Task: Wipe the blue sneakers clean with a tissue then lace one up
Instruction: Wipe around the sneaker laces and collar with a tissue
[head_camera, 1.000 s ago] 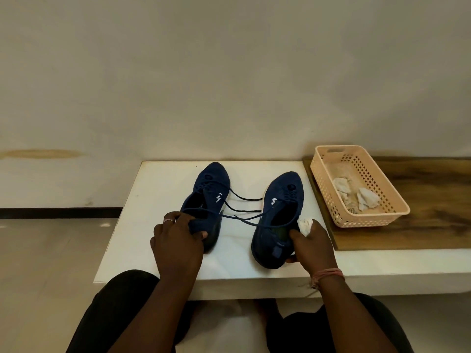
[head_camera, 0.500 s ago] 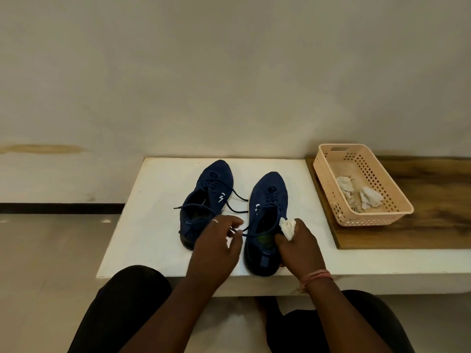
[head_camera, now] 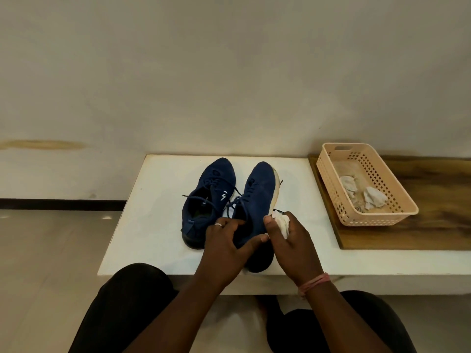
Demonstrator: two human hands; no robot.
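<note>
On the white table (head_camera: 158, 225) the left sneaker (head_camera: 204, 200) lay flat, laces loose. The left hand (head_camera: 226, 245) grasped the heel of the right sneaker (head_camera: 257, 194), which was tipped onto its side, pale sole showing; earlier it had stood upright. The right hand (head_camera: 293, 240) clutched a crumpled tissue (head_camera: 282, 222) against it. Used tissues lay in the basket (head_camera: 382, 217).
</note>
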